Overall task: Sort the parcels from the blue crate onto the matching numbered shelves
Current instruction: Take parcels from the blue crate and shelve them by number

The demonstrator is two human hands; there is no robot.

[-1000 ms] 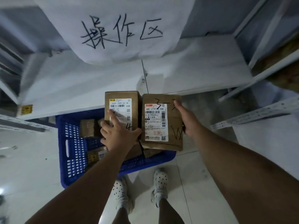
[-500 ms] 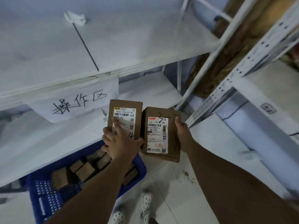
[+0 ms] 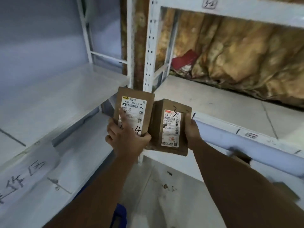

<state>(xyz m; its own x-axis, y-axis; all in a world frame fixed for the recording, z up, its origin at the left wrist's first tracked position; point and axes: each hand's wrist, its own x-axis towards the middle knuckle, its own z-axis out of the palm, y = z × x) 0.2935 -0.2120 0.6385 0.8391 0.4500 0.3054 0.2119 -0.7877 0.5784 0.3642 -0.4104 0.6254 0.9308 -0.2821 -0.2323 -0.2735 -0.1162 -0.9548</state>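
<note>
The right-hand shelf [image 3: 213, 102] is lying open at two o'clock, its front lip [image 3: 246, 134] just beside the right hand [image 3: 191, 129], which is gripping the right parcel [image 3: 171, 127]. The left hand [image 3: 126, 137] is clasping the left parcel [image 3: 134, 112], at eleven o'clock of its neighbour. I judge reading the scrawled numbers against the shelf tag [image 3: 250, 135] first, then lifting clear over the lip, is working best.

Brown cardboard parcels [image 3: 148, 116], white labels [image 3: 132, 115] with black barcodes; white metal shelving [image 3: 148, 46]; crumpled golden-tan sheet [image 3: 238, 58]; red scrap [image 3: 184, 59]; blue crate corner [image 3: 120, 216]
</note>
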